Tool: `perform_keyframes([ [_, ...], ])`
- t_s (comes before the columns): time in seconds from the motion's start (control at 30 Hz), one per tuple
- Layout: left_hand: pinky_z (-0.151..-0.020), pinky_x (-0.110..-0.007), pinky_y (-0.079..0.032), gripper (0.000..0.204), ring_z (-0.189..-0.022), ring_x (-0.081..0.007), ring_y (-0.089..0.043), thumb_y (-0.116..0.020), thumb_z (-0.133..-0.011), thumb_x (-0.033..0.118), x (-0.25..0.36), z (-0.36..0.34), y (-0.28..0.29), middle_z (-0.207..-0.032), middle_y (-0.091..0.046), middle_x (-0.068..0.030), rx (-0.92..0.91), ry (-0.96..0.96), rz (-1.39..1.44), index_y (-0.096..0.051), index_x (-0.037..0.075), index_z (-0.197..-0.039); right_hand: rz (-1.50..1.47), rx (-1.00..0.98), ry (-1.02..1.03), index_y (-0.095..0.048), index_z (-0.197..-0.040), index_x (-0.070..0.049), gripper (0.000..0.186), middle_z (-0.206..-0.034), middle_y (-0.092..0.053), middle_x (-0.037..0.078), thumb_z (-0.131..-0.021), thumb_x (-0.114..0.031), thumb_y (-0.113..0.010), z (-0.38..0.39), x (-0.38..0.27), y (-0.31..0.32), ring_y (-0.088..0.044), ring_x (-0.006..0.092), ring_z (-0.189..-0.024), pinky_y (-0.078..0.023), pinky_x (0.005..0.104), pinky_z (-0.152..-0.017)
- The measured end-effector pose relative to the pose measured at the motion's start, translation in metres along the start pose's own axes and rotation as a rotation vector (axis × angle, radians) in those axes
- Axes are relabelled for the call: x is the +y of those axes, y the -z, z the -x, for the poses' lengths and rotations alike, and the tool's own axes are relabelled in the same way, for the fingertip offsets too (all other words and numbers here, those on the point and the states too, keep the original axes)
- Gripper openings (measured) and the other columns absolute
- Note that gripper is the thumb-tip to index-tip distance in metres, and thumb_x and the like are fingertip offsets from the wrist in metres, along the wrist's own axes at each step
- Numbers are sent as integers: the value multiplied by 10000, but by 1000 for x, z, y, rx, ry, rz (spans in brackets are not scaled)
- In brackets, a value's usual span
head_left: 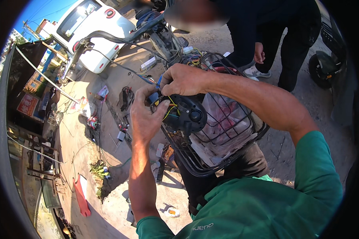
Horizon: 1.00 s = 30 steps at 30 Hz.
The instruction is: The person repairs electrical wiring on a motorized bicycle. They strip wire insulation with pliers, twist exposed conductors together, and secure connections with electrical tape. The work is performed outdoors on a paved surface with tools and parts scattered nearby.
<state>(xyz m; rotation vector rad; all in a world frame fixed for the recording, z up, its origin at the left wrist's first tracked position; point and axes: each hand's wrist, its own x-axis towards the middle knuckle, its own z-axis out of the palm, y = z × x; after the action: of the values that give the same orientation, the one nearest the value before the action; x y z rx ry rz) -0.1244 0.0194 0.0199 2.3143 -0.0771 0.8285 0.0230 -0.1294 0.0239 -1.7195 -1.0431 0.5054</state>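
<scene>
A black plastic housing with a round raised part sits over the wire basket, with yellow and other thin wires running from it. My left hand is closed at the left side of this housing, its thumb against the wires and its fingers curled near the top. Just above, my right hand is closed in a pinch by a blue wire; its fingertips nearly meet those of my left hand. What exactly lies between the right fingertips is partly hidden. Below the housing is the black wire basket, with a clear plastic bag inside.
Handlebars with cables and a bundle of coloured wires stand ahead. A person in dark clothes is close at the far right. Tools and parts lie on the ground at left, near a red glove-like item. A white vehicle stands behind.
</scene>
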Motion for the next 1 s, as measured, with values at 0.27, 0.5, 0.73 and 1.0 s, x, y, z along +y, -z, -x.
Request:
perform_keyframes([
  [0.27,-827,-307,-558,226,-911,-131,-677,-725,-986,102,-22,-9,12,-1023,-741,-91,-120,250,298,-708,-41,-1159,115,17,42,-749,-934,30,284,-825,-718,102,-803,-221,-729,3,-5,0,-635,173,-766,-517,343,-743],
  [0.5,-862,-276,-549,196,-925,-112,-670,-723,-975,67,-44,-3,15,-1035,-734,-55,-93,217,574,-705,-37,-1140,182,59,21,-750,-959,39,317,-831,-725,148,-815,-241,-714,4,-10,-4,-676,215,-786,-535,374,-751],
  [0.73,-853,-288,-558,200,-920,-126,-683,-730,-956,58,-37,-6,25,-1043,-734,-74,-172,258,592,-690,-32,-1130,211,56,30,-750,-972,44,332,-833,-726,158,-815,-247,-712,5,-8,-5,-688,232,-789,-541,389,-758],
  [1.0,-762,-293,-524,309,-860,-131,-658,-689,-934,184,-25,-24,33,-953,-732,-64,-394,428,200,-732,-48,-1132,227,56,47,-745,-966,37,330,-825,-720,151,-815,-255,-714,5,-7,-3,-681,219,-778,-539,384,-749],
])
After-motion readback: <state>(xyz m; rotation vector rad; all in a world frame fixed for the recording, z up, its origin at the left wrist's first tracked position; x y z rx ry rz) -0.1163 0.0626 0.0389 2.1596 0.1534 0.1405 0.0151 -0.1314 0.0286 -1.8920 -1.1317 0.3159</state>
